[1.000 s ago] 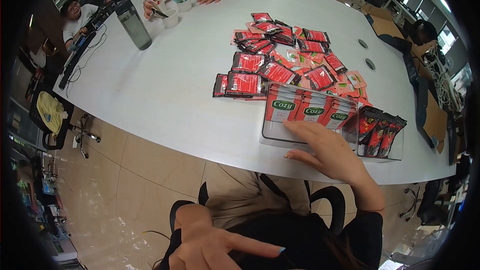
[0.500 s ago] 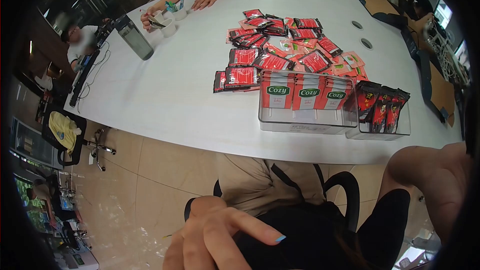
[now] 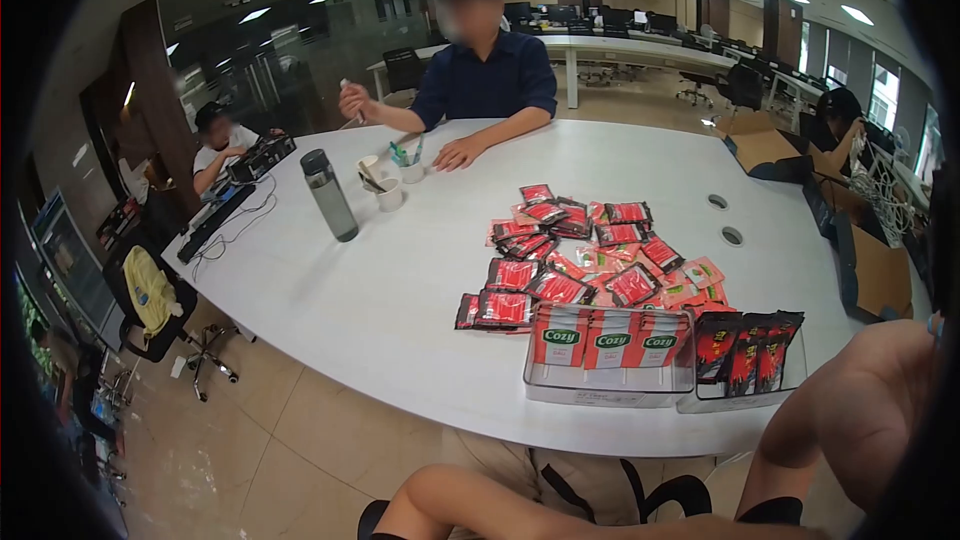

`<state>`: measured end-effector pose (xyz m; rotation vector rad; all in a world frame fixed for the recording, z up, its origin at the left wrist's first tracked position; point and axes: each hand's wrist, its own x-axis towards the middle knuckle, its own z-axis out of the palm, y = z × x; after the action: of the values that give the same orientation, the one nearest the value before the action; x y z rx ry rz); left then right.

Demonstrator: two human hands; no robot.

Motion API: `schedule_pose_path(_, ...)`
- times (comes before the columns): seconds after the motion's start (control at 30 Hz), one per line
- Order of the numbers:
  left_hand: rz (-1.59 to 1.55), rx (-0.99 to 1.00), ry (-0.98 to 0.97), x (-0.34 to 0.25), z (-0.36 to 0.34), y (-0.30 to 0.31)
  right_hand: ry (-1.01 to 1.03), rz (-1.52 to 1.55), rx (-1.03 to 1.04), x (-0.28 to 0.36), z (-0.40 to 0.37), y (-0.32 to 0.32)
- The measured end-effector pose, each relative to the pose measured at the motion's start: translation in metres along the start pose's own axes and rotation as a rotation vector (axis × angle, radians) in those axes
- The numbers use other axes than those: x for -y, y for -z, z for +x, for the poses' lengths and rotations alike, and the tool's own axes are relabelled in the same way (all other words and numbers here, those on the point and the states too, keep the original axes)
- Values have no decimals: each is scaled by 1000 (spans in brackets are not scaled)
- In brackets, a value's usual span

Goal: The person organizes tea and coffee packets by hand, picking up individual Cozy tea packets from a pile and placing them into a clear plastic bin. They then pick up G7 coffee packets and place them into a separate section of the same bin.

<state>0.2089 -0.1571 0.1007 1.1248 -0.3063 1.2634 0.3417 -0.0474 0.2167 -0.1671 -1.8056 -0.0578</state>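
Grip unreadable on both sides: neither hand shows what it has, and no sachet is seen held.
Right arm (image 3: pixel 865 410) is up just right of the Cozy tray (image 3: pixel 605 390), its hand cut by the frame edge, so open or closed I cannot tell. Left arm (image 3: pixel 460 500) is low, in front of the tray and off the surface (image 3: pixel 400 280), hand out of view. Cozy sachets (image 3: pixel 610 338) stand upright in the tray. Dark sachets (image 3: pixel 745 355) stand in a second clear tray (image 3: pixel 745 398) touching its right side. Loose red sachets (image 3: pixel 575 250) lie just behind it, and a bottle (image 3: pixel 330 195) is well behind-left. Sorting looks part done. To do it well, I'd take one loose sachet by its edge, match its print, slide it in upright, and steady the tray, which sits near the surface's front edge.
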Motion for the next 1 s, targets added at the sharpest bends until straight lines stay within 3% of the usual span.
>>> schedule_pose_path(0.27,-229,36,400,28,-19,-3,-2,30,8,2,3,4)
schedule_pose_path(0.5,-272,30,504,19,-30,-3,5,34,24,-2,3,5)
schedule_pose_path(0.63,-194,-10,470,-1,-36,0,6,37,33,-5,5,3)
schedule_pose_path(0.83,384,-143,92,-63,-39,12,18,22,21,-4,6,-1)
schedule_pose_path(1.0,714,-233,-492,-89,-37,0,-34,-43,132,5,-13,-14)
